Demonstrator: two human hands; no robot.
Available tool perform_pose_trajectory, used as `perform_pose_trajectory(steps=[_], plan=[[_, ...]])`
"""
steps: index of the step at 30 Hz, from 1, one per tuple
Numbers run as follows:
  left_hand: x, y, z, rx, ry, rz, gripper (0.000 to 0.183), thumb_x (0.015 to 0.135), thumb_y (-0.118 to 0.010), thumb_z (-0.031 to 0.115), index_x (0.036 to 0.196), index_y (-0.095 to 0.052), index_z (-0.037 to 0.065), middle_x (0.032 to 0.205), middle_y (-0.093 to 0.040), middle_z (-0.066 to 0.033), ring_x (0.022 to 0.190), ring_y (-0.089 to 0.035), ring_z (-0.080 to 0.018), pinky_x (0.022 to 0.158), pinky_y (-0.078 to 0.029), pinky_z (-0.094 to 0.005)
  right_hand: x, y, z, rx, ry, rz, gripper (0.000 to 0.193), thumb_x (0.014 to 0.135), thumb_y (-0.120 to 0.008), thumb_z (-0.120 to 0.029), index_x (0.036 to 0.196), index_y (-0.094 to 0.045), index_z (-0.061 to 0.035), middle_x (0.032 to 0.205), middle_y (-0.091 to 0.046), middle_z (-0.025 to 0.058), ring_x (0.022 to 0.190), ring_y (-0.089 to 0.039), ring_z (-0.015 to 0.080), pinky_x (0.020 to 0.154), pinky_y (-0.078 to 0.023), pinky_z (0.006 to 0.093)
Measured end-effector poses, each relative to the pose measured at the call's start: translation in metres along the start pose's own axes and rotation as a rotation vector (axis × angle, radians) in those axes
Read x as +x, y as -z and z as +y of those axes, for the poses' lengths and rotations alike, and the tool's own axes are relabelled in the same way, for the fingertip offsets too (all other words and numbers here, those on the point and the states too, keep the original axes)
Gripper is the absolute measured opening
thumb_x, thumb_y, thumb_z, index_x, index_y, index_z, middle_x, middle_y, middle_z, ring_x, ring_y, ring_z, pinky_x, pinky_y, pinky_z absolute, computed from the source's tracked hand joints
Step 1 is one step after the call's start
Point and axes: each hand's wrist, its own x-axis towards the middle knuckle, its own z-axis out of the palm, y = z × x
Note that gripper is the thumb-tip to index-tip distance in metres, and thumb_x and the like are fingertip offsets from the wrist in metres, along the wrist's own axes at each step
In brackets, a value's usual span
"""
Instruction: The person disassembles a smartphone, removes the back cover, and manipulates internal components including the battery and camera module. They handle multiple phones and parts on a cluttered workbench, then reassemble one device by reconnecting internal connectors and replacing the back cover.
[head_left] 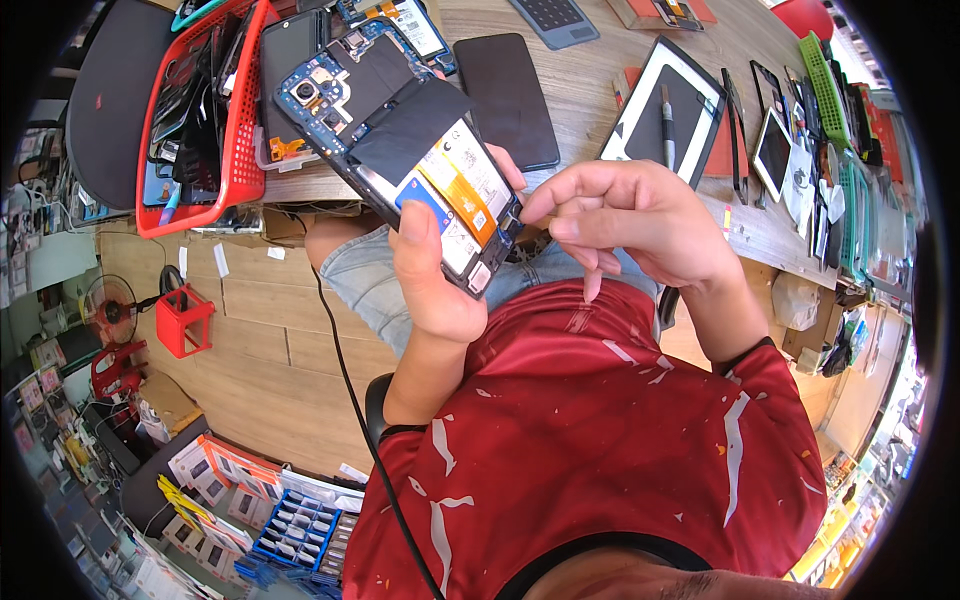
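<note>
phone: opened phone [400, 130], back cover off, board and battery bare; held tilted in mid-air, upper centre of frame, over the person's lap, in front of the table edge
battery: white cell with an orange strip across it [462, 190], lower half of the phone, a black sheet covering the part above
left hand: left hand [432, 275] cradles the phone from below, thumb laid up over the battery face, fingers curled behind the frame; clamped on it
right hand: right hand [630, 215], centre right, thumb and forefinger pressed together at the phone's lower right corner; whether something tiny sits between them, cannot tell; other fingers hang loose
table: wooden table [590, 80] across the top of frame
near phone: dark phone [505, 100] face down just right of the held one; red basket [240, 110] of phone parts upper left
further out: white-framed screen [665, 115] with a pen-like tool lying on it, upper right; green racks far right; black cable [345, 370] running down left of the red shirt; red stool [183, 320] on the floor, left; blue parts tray lower left
risk 1: phone held by one hand only, tilted; a slack grip would likely drop it to the lap or floor
risk 2: pinch is at a corner right by the battery; a hard pull or slip there could tear a flex or dent the cell
risk 3: any small part in the pinch could fall and be lost
</note>
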Motion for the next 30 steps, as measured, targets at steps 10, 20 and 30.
perform_pose_trajectory(steps=[10,20,30], plan=[[-0.002,-0.002,-0.007,0.018,-0.058,0.04,0.069,0.107,-0.049,0.054,0.135,-0.057,-0.008,0.121,-0.067,-0.0211,0.105,-0.068,-0.0258,0.092,-0.054,-0.0381,-0.013,-0.019,0.019,-0.262,0.198,0.115,0.03,0.104,-0.072,-0.002,0.133,-0.071,0.0065,0.079,-0.067,-0.0024,0.07,-0.064,0.0046,0.065,-0.052,0.0209],[-0.013,-0.005,-0.011,-0.058,0.026,0.03,0.069,0.105,-0.05,0.048,0.137,-0.056,-0.013,0.125,-0.066,-0.023,0.111,-0.067,-0.0276,0.101,-0.053,-0.0404,-0.001,-0.017,0.019,-0.265,0.135,0.211,0.012,0.098,-0.08,-0.001,0.106,-0.073,0.0025,0.08,-0.071,-0.0008,0.069,-0.065,0.0039,0.063,-0.053,0.0212],[-0.015,-0.008,-0.011,-0.062,0.044,0.038,0.073,0.106,-0.054,0.054,0.14,-0.054,-0.011,0.127,-0.065,-0.0217,0.112,-0.067,-0.0273,0.1,-0.054,-0.0419,0.003,-0.013,0.013,-0.211,0.039,0.169,0.012,0.098,-0.08,-0.01,0.103,-0.074,-0.0011,0.082,-0.074,0.0001,0.067,-0.065,0.0047,0.06,-0.049,0.0226]])
